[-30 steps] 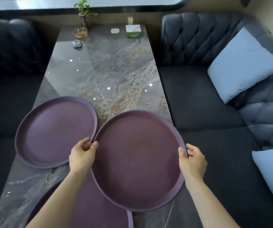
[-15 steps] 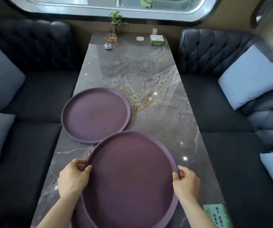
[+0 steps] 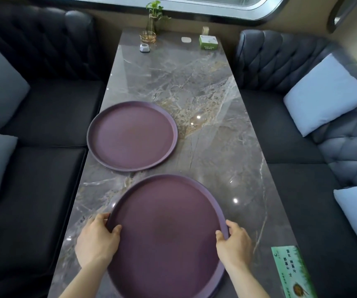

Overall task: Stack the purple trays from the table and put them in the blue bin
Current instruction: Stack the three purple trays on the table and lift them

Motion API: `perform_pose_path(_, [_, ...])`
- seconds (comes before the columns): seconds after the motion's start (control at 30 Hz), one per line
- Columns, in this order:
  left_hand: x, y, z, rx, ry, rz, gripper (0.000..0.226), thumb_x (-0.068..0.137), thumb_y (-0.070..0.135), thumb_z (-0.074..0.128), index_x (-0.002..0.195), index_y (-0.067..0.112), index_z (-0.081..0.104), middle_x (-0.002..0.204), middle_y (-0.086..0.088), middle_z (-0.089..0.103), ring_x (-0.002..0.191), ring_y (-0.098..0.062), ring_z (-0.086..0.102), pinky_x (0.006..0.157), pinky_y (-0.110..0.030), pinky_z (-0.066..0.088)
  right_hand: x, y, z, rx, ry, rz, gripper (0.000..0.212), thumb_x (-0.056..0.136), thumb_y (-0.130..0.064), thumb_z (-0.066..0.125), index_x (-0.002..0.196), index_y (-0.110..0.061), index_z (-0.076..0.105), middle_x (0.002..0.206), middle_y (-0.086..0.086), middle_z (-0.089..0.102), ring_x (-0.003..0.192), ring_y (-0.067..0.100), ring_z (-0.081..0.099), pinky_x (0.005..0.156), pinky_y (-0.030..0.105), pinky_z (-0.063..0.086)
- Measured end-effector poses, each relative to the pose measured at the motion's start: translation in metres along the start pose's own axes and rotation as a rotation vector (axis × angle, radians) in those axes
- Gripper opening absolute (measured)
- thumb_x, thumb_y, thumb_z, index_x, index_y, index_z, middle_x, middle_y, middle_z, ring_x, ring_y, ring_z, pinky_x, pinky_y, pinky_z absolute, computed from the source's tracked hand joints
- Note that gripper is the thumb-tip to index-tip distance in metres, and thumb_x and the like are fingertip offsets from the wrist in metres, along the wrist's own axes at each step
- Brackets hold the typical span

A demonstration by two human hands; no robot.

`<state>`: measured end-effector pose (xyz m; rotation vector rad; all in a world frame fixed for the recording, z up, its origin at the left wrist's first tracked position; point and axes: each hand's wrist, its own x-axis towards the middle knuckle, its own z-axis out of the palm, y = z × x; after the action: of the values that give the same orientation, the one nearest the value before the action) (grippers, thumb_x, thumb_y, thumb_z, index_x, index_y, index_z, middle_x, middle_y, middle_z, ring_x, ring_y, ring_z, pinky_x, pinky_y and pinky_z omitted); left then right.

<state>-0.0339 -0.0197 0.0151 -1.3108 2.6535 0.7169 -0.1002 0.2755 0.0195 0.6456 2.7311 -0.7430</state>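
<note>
A large round purple tray (image 3: 166,237) lies at the near end of the marble table (image 3: 205,100). My left hand (image 3: 96,241) grips its left rim and my right hand (image 3: 234,244) grips its right rim, thumbs inside. A sliver of another purple tray edge (image 3: 216,292) shows beneath it at the lower right. A second round purple tray (image 3: 132,136) rests flat farther up the table, toward its left edge, apart from the held one. No blue bin is in view.
At the table's far end stand a plant in a glass vase (image 3: 152,18), an amber glass dish (image 3: 147,36), a small grey object (image 3: 144,48) and a green-white box (image 3: 208,42). A green card (image 3: 292,274) lies near right. Dark sofas with pale cushions (image 3: 326,93) flank the table.
The held tray has come toward me and to the left, away from the far tray, and now covers the nearest tray. The view has swung left and pulled back.
</note>
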Motion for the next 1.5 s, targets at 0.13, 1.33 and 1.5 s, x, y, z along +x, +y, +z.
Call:
perform_pose_path(0.13, [-0.001,-0.004,0.001,0.036,-0.003,0.016,0.047,0.076,0.037,0.074,0.121,0.026,0.064,0.115,-0.001,0.068,0.106,-0.029,0.064,0.081,-0.043,0.052,-0.004,0.001,0.004,-0.013,0.023,-0.02,0.046,0.087,-0.023,0.071,0.132,-0.019,0.062,0.116,0.001,0.065,0.108,0.024,0.063,0.09,0.037,0.05])
perform_pose_path(1.33, [0.012,0.007,-0.005,0.219,-0.009,0.193,0.028,0.084,0.007,0.049,0.106,0.018,0.062,0.082,-0.008,0.067,0.067,-0.028,0.046,0.059,-0.036,0.036,0.011,-0.001,0.0,-0.224,0.061,0.052,0.013,0.085,-0.007,0.068,0.09,-0.018,0.072,0.083,0.002,0.067,0.08,0.028,0.062,0.063,0.029,0.043])
perform_pose_path(1.5, [0.011,0.008,-0.008,0.271,-0.036,0.216,0.023,0.084,0.007,0.047,0.1,0.019,0.059,0.068,0.001,0.051,0.063,-0.026,0.047,0.056,-0.035,0.035,0.012,-0.003,-0.002,-0.258,0.027,0.066,0.015,0.083,-0.004,0.067,0.079,-0.019,0.066,0.07,-0.004,0.053,0.069,0.023,0.052,0.059,0.029,0.045])
